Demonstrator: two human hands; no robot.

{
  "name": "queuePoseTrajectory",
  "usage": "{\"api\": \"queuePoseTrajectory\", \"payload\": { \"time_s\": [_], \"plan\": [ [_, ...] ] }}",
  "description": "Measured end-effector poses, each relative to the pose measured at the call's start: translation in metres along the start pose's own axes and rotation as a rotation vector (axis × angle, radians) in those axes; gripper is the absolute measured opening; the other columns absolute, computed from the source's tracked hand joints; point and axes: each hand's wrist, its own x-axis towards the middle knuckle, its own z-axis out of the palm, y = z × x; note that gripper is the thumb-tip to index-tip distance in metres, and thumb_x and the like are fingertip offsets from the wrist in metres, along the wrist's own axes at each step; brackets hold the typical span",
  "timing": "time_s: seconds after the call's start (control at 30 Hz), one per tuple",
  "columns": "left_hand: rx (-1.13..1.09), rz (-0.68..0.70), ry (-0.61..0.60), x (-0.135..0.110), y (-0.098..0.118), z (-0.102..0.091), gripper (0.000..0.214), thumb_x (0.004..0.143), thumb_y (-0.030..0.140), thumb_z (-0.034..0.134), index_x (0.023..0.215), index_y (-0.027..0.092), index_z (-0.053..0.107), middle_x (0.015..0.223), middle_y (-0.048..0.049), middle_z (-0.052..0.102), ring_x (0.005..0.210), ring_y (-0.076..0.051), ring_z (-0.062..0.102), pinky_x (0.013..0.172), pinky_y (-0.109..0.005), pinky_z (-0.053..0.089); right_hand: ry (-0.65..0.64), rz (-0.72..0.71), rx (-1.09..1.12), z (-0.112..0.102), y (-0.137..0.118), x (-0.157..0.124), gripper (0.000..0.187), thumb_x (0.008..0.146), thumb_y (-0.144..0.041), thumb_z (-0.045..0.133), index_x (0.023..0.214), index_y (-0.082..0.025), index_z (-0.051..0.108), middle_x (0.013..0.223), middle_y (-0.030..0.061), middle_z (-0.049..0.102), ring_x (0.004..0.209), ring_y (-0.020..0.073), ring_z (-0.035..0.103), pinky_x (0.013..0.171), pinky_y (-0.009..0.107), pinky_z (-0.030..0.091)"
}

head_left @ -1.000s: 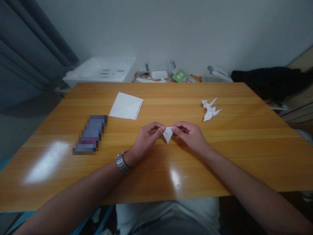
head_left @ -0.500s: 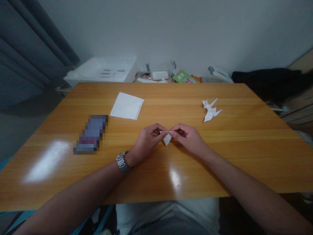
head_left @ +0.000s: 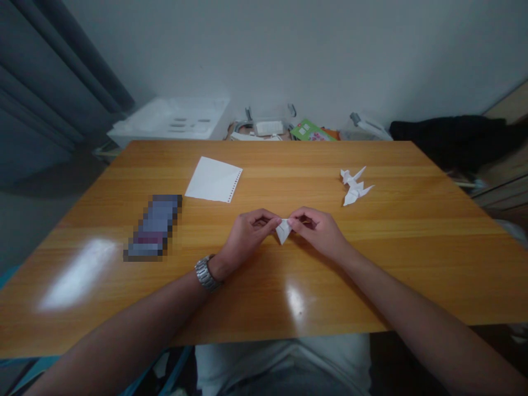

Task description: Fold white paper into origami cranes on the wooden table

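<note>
A small piece of folded white paper (head_left: 283, 232), pointed at its lower end, is pinched between my two hands over the middle of the table. My left hand (head_left: 251, 234), with a metal watch (head_left: 207, 273) on its wrist, grips the paper's upper left corner between thumb and fingers. On the upper right corner, my right hand (head_left: 319, 231) has the same kind of pinch. The fingertips behind the paper are partly hidden. Beyond my right hand lie folded paper cranes (head_left: 355, 188), close together.
A white sheet (head_left: 214, 180) with a perforated edge lies left of centre on the wooden table (head_left: 412, 231). Nearer me on the left is a blurred-out phone-like object (head_left: 154, 225). Past the far edge are a white plastic bin (head_left: 165, 121) and a green booklet (head_left: 309, 130).
My left fingertips have shifted slightly left along the paper's top edge, so more of its face shows. Both hands still hold it.
</note>
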Motion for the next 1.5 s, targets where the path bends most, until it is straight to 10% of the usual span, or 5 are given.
{"api": "queuePoseTrajectory", "payload": {
  "time_s": [1.1, 1.5],
  "plan": [
    [-0.019, -0.005, -0.002, 0.006, -0.021, -0.001, 0.029, 0.088, 0.039, 0.072, 0.105, 0.015, 0.069, 0.091, -0.0067, 0.077, 0.081, -0.017, 0.073, 0.075, -0.027, 0.061, 0.006, -0.002, -0.016, -0.009, 0.016, 0.007, 0.022, 0.090, -0.038, 0.070, 0.103, -0.021, 0.071, 0.098, 0.0063, 0.076, 0.088, 0.0201, 0.071, 0.081, 0.034, 0.057],
    [0.594, 0.303, -0.051, 0.004, -0.014, -0.012, 0.021, 0.094, 0.028, 0.066, 0.114, 0.019, 0.065, 0.114, -0.0078, 0.065, 0.108, -0.022, 0.063, 0.096, -0.037, 0.053, -0.038, -0.022, -0.210, -0.014, 0.020, 0.010, 0.018, 0.092, -0.035, 0.067, 0.101, -0.020, 0.074, 0.094, 0.0048, 0.076, 0.082, 0.0196, 0.068, 0.075, 0.032, 0.051]
  ]
}}
